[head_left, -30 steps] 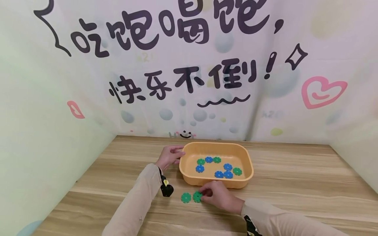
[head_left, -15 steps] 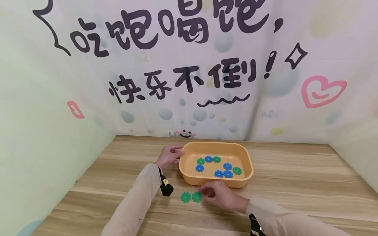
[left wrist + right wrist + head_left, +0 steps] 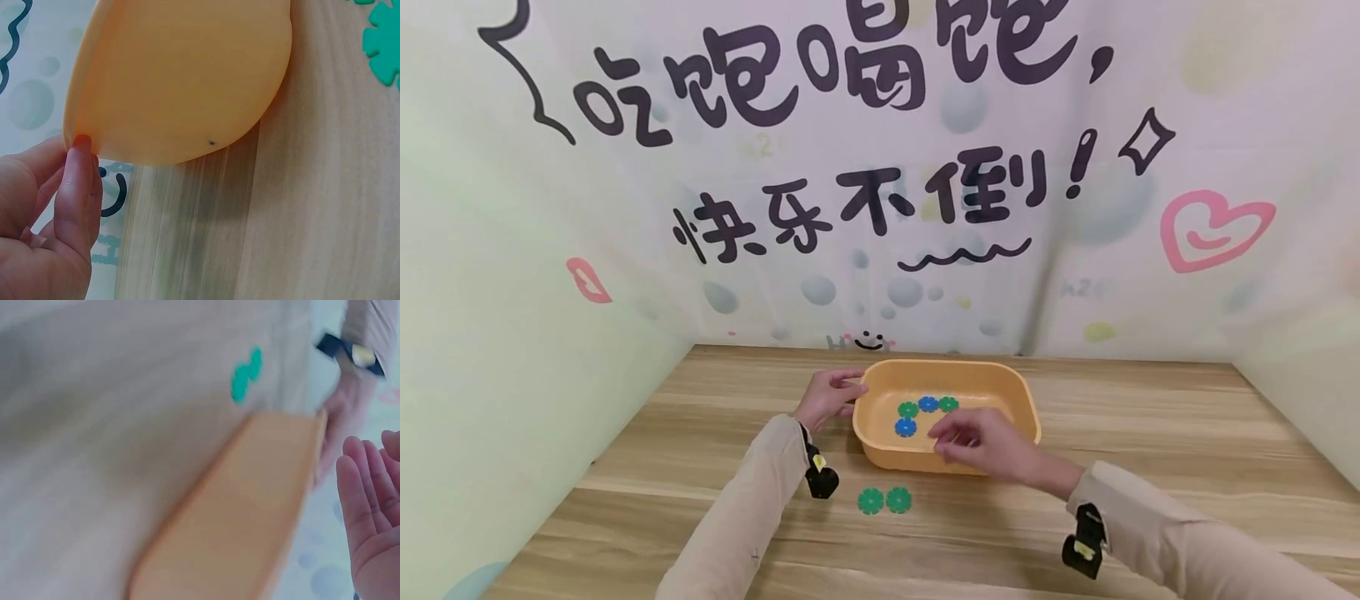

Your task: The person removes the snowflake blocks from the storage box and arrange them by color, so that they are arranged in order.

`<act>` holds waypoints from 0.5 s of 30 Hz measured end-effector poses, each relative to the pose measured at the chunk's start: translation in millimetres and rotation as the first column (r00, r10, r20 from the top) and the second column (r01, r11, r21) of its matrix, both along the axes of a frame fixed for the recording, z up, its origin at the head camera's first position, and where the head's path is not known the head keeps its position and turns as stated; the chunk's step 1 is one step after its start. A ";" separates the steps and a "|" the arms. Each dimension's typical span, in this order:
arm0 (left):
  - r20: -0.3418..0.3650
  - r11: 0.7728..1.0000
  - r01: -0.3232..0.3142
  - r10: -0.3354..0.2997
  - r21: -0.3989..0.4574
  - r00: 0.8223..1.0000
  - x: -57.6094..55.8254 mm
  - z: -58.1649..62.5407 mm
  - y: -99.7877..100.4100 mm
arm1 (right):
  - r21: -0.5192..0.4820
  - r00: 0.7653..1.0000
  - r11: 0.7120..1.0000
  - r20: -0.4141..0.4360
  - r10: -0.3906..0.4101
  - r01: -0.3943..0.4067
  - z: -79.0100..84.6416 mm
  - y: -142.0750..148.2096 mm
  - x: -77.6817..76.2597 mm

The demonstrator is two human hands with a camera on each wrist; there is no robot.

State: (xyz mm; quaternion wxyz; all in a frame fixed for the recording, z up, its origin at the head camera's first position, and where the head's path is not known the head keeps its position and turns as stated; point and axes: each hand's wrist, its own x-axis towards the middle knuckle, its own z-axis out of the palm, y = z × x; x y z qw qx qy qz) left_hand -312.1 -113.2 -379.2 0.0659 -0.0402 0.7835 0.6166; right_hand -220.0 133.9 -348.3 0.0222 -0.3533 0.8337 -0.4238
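Note:
My left hand (image 3: 829,400) pinches the rim at the left end of an orange plastic basin (image 3: 880,457); in the left wrist view its fingertips sit on the basin wall (image 3: 187,81). Over the basin's near rim hangs my right hand (image 3: 988,446), holding nothing, fingers loosely bent. In the right wrist view those fingers (image 3: 359,500) look fairly straight. Inside the basin lie notched snowflake discs, among them a blue disc (image 3: 906,427) and a green disc (image 3: 949,404); my right hand hides the basin's right part. Two green snowflake discs (image 3: 884,500) lie side by side on the table.
The wood-grain table (image 3: 737,533) extends around the basin. Behind it hangs a white printed cloth (image 3: 820,217) with black lettering, and a pale wall (image 3: 497,350) stands at the left. A black wrist camera (image 3: 1084,542) is strapped over the right sleeve.
My right hand has let go of the second green disc, leaving it beside the first, and has moved up and right over the basin. The left hand has stayed on the rim.

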 end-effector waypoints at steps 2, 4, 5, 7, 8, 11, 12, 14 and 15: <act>0.001 1.000 0.000 0.000 0.002 1.000 -0.3 0.1 -0.2 | -0.014 0.999 0.999 -0.003 -0.036 0.036 5.0 7.7 -8.2; 0.000 1.000 -0.001 0.001 -0.001 1.000 -0.4 0.2 -0.3 | -0.019 0.997 0.996 0.007 -0.083 0.083 7.3 15.7 -16.8; 0.001 1.000 -0.002 0.002 -0.002 1.000 -0.6 0.2 -0.4 | -0.020 0.994 0.994 0.019 -0.103 0.103 7.6 19.8 -21.0; 0.002 1.000 -0.002 0.002 -0.002 1.000 -0.6 0.2 -0.4 | -0.025 0.990 0.991 0.053 -0.133 0.135 5.5 27.7 -29.8; 0.001 1.000 -0.001 0.001 -0.003 1.000 -0.5 0.2 -0.3 | -0.023 0.987 0.989 0.071 -0.145 0.147 3.9 31.5 -33.9; 0.000 1.000 0.006 -0.006 0.002 1.000 -0.2 0.1 -0.2 | -0.003 0.978 0.985 0.126 -0.169 0.171 -2.2 40.7 -45.2; 0.000 1.000 0.008 -0.008 0.004 1.000 0.1 0.4 -0.1 | 0.005 0.974 0.984 0.146 -0.175 0.176 -4.2 43.1 -48.3; -0.001 1.000 0.009 -0.009 0.006 1.000 0.5 0.8 -0.1 | 0.020 0.961 0.979 0.189 -0.201 0.201 -7.5 46.1 -53.0; -0.001 1.000 0.008 -0.008 0.007 1.000 0.7 1.0 0.0 | 0.021 0.953 0.976 0.212 -0.215 0.215 -8.7 46.8 -54.9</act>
